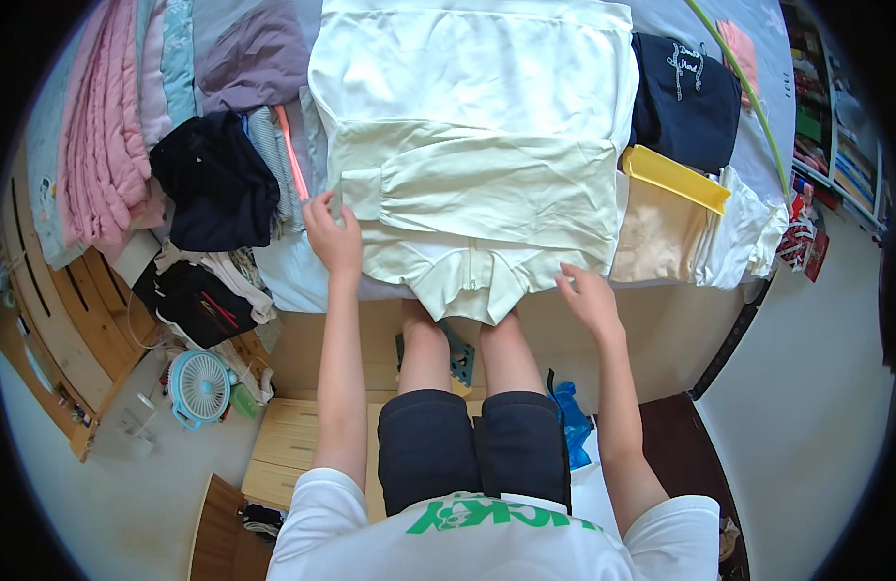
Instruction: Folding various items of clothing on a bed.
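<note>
A pale cream zip-neck top (pixel 477 184) lies spread on the bed with its collar toward me, overhanging the near edge. One long sleeve is laid across its body, and the cuff points left. At the garment's left edge, just below that cuff, is my left hand (pixel 333 232), its thumb and fingers apart. My right hand (pixel 588 295) is by the near right shoulder beside the collar, fingers loosely bent and apart. Neither hand shows anything held. Whether the fingertips touch the cloth is hard to tell.
Folded dark clothes (pixel 215 184) and a pink quilt (pixel 104 126) lie on the left. A navy garment (pixel 685 102), a yellow plastic tray-like piece (pixel 675 179) and beige cloth (pixel 656 232) are on the right. A thin green stick (pixel 748 92) crosses there. A blue fan (pixel 199 385) stands lower left.
</note>
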`<action>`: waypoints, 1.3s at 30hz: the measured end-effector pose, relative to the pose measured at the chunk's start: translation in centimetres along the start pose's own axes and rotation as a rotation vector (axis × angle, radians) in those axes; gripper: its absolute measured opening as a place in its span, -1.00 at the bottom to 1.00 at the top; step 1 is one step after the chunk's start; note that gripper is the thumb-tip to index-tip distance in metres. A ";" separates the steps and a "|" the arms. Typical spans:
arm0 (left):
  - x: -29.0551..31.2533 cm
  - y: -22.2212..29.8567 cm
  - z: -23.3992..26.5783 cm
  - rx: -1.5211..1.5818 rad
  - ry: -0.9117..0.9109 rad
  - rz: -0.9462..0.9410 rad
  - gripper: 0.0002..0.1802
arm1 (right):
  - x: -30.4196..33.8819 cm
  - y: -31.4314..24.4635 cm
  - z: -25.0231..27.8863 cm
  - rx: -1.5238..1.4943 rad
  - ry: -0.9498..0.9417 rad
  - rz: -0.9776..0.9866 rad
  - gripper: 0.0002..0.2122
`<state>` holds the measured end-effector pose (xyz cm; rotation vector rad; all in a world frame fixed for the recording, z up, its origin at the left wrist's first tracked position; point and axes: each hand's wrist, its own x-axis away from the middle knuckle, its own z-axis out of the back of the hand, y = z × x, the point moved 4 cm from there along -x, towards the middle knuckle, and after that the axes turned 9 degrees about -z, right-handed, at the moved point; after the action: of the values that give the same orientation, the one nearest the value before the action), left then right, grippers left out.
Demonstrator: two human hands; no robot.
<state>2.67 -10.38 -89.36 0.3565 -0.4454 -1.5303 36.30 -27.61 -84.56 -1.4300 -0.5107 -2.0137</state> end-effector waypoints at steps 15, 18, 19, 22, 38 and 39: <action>-0.2 3.3 -6.3 -0.112 -0.464 -0.728 -0.35 | -10.1 -5.4 3.5 0.397 0.926 0.513 -0.48; 0.5 3.0 -4.6 -0.342 -0.482 -0.753 -0.30 | -9.2 -1.3 3.8 0.321 0.960 0.413 -0.44; 1.3 2.8 -3.7 -0.337 -0.479 -0.753 -0.30 | -8.7 -0.5 3.5 0.320 0.968 0.379 -0.43; 5.5 1.8 -1.9 -0.283 -0.752 -0.801 -0.29 | -4.9 0.1 -0.2 0.395 0.816 0.627 -0.45; 9.0 1.0 -2.5 0.100 -0.745 -0.802 -0.81 | -1.0 -0.8 -6.8 0.179 0.790 0.735 -0.72; 8.3 0.9 -1.9 0.224 -0.819 -0.660 -0.84 | -0.3 -1.4 -5.7 0.047 0.767 0.755 -0.75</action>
<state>4.25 -18.77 -90.09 0.0151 -1.2357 -2.2611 31.44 -30.02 -86.78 -0.5719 0.2825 -1.6939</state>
